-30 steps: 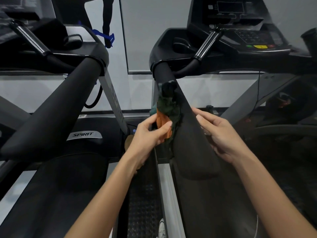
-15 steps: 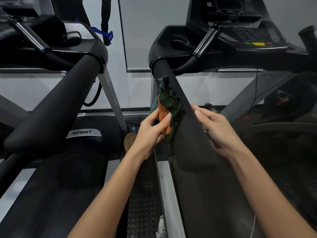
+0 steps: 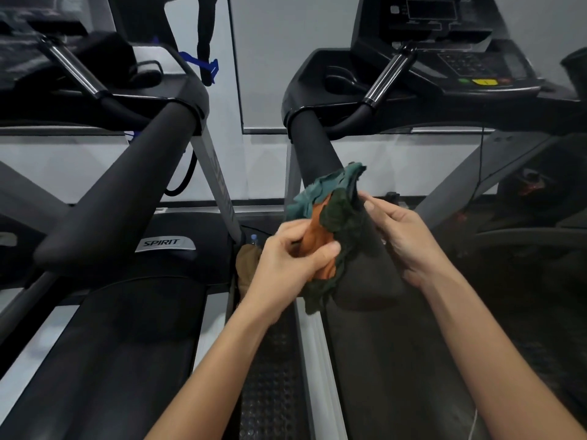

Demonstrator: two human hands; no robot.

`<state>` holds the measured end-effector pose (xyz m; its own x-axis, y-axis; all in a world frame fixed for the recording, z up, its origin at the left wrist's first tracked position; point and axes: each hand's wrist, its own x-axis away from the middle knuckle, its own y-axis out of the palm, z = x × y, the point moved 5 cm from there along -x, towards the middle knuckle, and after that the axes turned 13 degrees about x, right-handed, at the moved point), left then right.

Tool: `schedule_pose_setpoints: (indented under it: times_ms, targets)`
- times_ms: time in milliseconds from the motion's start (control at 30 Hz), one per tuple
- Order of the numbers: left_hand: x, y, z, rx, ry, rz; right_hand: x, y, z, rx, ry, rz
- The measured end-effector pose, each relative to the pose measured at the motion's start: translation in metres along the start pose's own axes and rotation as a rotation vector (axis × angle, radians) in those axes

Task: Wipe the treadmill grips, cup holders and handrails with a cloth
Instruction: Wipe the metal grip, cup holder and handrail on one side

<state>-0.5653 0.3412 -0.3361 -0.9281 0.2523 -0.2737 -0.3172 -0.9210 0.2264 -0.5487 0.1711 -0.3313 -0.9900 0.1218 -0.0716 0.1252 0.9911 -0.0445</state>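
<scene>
cloth (image 3: 337, 222) (green, orange) gripped by left hand (image 3: 287, 265), pinched by right hand (image 3: 405, 238), over handrail (image 3: 313, 144)

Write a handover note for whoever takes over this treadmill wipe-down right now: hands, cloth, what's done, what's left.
Left hand: grips the bunched teal, orange and dark green cloth by its orange middle.
Right hand: appears to pinch the cloth's dark green edge.
Cloth: held between both hands over the lower end of the black padded handrail.
Done: the picture does not show which surfaces are already wiped.
Left: treat the chrome grip, the black cup holder and the handrail as still to do.
</scene>
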Motion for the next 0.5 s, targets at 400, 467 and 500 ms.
schedule_pose_setpoints:
  times_ms: [400,467,500]
  targets:
    - [-0.014,0.000,0.003,0.129,-0.256,0.003,0.001,-0.002,0.004,-0.064,0.087,-0.022]
    - [-0.013,0.008,0.022,-0.002,-0.224,-0.098,0.000,-0.008,0.004,-0.131,0.164,0.011]
    - [-0.014,0.010,0.030,-0.104,-0.209,-0.141,0.001,-0.014,0.001,-0.164,0.190,0.057]
